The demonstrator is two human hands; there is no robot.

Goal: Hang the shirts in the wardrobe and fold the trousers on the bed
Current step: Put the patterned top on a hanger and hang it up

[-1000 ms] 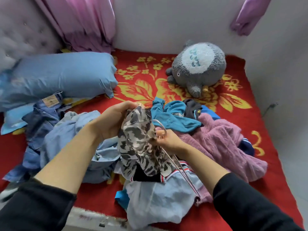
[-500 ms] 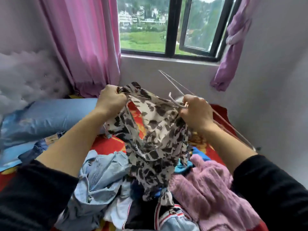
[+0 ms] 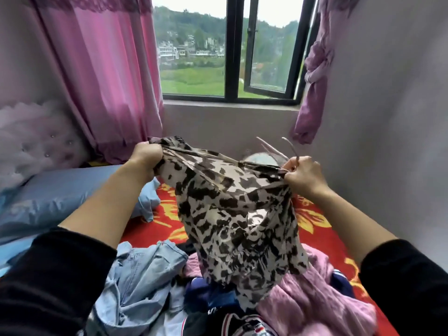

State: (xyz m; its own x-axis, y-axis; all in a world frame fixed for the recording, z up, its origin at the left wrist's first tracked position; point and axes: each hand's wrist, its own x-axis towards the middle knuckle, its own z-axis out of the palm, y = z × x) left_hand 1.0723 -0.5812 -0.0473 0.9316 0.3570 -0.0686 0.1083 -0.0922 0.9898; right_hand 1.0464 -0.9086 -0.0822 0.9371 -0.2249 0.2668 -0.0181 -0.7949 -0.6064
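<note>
I'm gripping the shirt (image 3: 232, 214) with my left hand (image 3: 146, 157); my right hand (image 3: 304, 177) is clutching shirt and hanger (image 3: 289, 147) above the bed (image 3: 155, 229).

Left hand (image 3: 146, 155) and right hand (image 3: 301, 175) grip a patterned shirt (image 3: 232, 214) stretched above the bed (image 3: 150, 229), right also pinching a hanger (image 3: 289, 147)

A bed with a red, yellow-flowered cover (image 3: 315, 229) carried a long pale-blue pillow (image 3: 60, 197) along its left side. Nearer lay a heap of clothes: a crumpled light-blue denim garment (image 3: 140, 282) at left, a pink knitted garment (image 3: 310, 299) at right, and dark navy fabric (image 3: 208, 294) between them. A grey plush toy (image 3: 261, 158) sat by the far wall, mostly hidden.
</note>
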